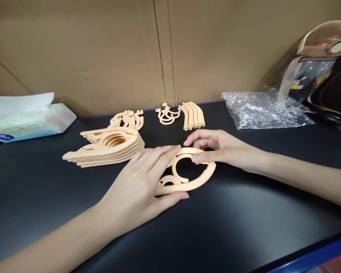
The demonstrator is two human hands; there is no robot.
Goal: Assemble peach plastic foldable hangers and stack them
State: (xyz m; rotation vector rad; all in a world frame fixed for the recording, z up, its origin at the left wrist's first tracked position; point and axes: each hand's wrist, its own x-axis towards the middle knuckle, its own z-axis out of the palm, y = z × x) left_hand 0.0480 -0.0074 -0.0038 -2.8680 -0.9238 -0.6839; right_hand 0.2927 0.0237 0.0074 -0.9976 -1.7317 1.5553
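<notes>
A peach-coloured plastic folding hanger (pixel 203 181) lies folded on the black table between my hands, its curved hook tucked inside the arms. My left hand (pixel 143 180) covers its left part, gripping it with the fingers over the far edge and the thumb along the near one. At the upper right edge, my right hand (pixel 216 148) holds it with the thumb on top and the index finger raised. The palm hides the hanger's left end. Just beyond my left hand is a neat stack of folded hangers (pixel 110 146).
At the back sit loose hanger hooks (pixel 167 113), more curved pieces (pixel 127 119) and a row of hanger arms (pixel 193 115). A tissue pack (pixel 31 121) stands at left. Toward the right are a clear plastic bag (pixel 261 110), a drinking bottle (pixel 315 68) and a cardboard wall (pixel 102 57) behind.
</notes>
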